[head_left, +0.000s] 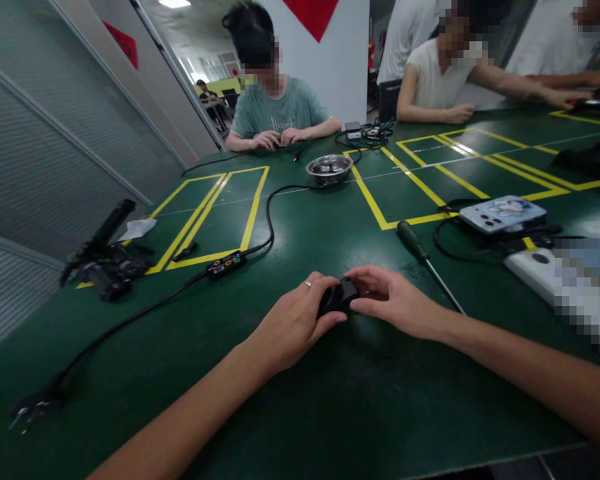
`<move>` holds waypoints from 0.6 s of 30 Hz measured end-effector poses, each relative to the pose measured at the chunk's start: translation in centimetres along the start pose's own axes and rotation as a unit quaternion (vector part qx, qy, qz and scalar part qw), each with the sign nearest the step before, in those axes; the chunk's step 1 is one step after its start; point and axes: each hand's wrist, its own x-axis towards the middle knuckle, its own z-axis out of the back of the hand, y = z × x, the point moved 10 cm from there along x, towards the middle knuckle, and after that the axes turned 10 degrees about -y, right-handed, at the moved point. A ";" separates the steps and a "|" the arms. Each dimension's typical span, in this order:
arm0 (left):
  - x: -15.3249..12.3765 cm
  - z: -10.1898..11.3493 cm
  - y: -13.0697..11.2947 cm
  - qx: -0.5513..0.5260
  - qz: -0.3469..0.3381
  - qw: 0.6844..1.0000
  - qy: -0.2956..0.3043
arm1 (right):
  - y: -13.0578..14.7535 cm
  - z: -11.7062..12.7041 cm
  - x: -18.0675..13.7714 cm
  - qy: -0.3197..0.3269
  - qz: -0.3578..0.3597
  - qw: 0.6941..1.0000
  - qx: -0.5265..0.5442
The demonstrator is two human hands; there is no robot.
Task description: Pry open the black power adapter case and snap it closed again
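Note:
A small black block-like part (pixel 349 291) is between my two hands, just above or on the green table; its exact kind is hard to make out. My left hand (pixel 300 317), with a ring on one finger, is closed around its left side. From the right, my right hand (pixel 395 300) curls its thumb and fingers about the other end. The fingers hide much of the part. Beyond my hands lies a black power cord with an inline housing (pixel 227 264) showing coloured pieces. Its plug (pixel 36 408) rests at the lower left.
A screwdriver (pixel 423 250) lies right of my hands, near a patterned phone-like device (pixel 503 215) and a white device (pixel 540 267). A metal bowl (pixel 330 168) holds small parts. Black gear (pixel 107 260) sits at left. Several people work around the green table (pixel 300 427).

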 end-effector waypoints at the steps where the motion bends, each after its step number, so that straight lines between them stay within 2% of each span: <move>1: 0.0 -0.2 0.0 0.001 -0.003 1.000 0.001 | -0.2 0.0 0.1 0.003 -0.011 1.000 0.022; 5: 0.2 0.2 0.4 0.018 -0.018 1.000 0.003 | -0.4 1.0 0.6 -0.010 -0.044 0.994 0.096; 7: 0.5 2.1 2.8 0.072 0.001 0.997 -0.018 | -0.2 2.8 1.4 -0.053 -0.050 0.988 0.133; 9: 0.5 4.9 7.4 0.167 0.054 0.984 -0.038 | 0.1 4.9 2.7 -0.098 -0.046 0.977 0.182; 11: -0.4 7.7 13.4 0.245 0.128 0.961 -0.025 | 0.1 6.7 4.3 -0.122 -0.043 0.967 0.220; 13: -2.2 10.2 19.8 0.264 0.230 0.937 -0.006 | -0.6 8.2 5.8 -0.141 -0.058 0.960 0.234; 14: -3.1 11.0 22.2 0.259 0.259 0.930 0.005 | -1.2 8.8 6.3 -0.152 -0.071 0.957 0.235; 16: -4.4 11.4 25.3 0.238 0.286 0.928 0.028 | -2.3 9.8 7.1 -0.169 -0.090 0.956 0.224; 18: -4.9 10.9 26.2 0.204 0.281 0.937 0.043 | -2.8 10.8 7.3 -0.182 -0.087 0.963 0.182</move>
